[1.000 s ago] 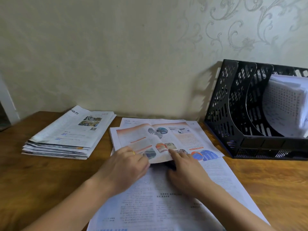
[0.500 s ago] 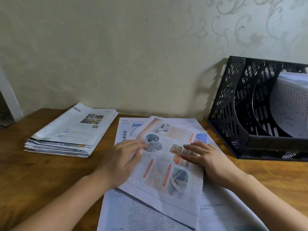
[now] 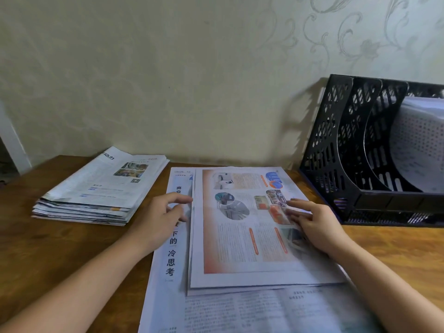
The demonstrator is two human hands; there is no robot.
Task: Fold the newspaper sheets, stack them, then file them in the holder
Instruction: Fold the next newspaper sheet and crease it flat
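a folded newspaper sheet (image 3: 249,227) with colour pictures and an orange border lies flat on top of a larger open sheet (image 3: 240,311) of plain text, both on the wooden table (image 3: 43,255). the folded sheet covers the far right part of the open sheet, leaving a strip of large black headline characters showing along the folded sheet's left edge.

the left hand (image 3: 161,219) sits at the left edge of the folded sheet, resting on the headline strip, fingers loosely spread and slightly bent with the fingertips at the sheet's edge; it pinches nothing that can be seen. the right hand (image 3: 312,222) lies on the right side of the folded sheet, fingers straight and spread, pressing it flat.

to the left of the folded sheet, apart from it, is a stack of folded newspapers (image 3: 101,188), edges roughly even. to the right of the folded sheet, against the patterned wall (image 3: 192,68), stands a black perforated file holder (image 3: 336,150) with several slots; white papers (image 3: 420,145) fill a slot on the far side from the sheet, and the slots nearest it show no paper.
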